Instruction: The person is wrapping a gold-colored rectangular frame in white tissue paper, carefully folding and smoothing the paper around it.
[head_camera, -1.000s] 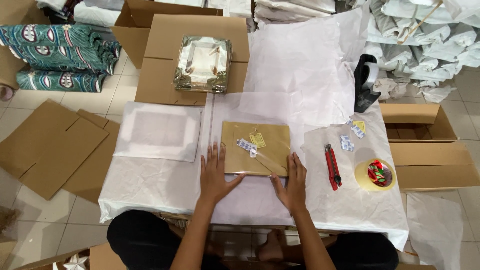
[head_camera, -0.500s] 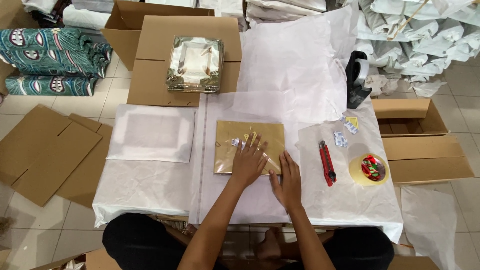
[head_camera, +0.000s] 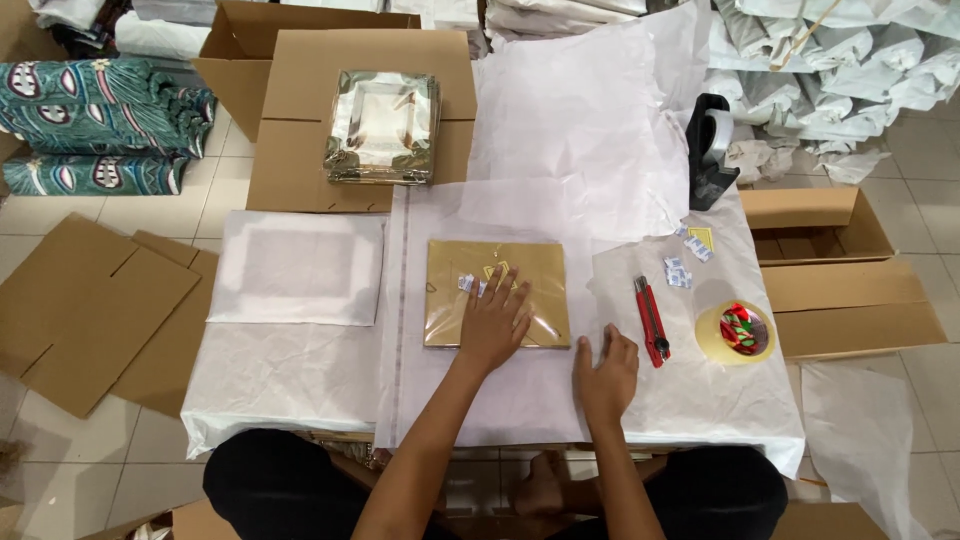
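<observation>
A flat brown rectangular packet (head_camera: 497, 290) lies in clear wrap on a sheet of white tissue paper (head_camera: 520, 400) spread over the table. My left hand (head_camera: 495, 320) rests flat on the packet, fingers spread, pressing it down. My right hand (head_camera: 605, 370) lies on the tissue paper just right of the packet's near corner, fingers loosely curled, holding nothing. Small white labels (head_camera: 470, 283) sit on the packet beside my left fingertips.
A red utility knife (head_camera: 650, 320) and a roll of tape (head_camera: 736, 333) lie to the right. A black tape dispenser (head_camera: 708, 150) stands at the back right. A white wrapped bundle (head_camera: 300, 267) lies left. Cardboard boxes (head_camera: 840, 260) and a framed stack (head_camera: 383, 125) surround the table.
My left hand slid from the packet's near left edge onto its middle. My right hand came off the packet's right edge and moved down to the tissue paper.
</observation>
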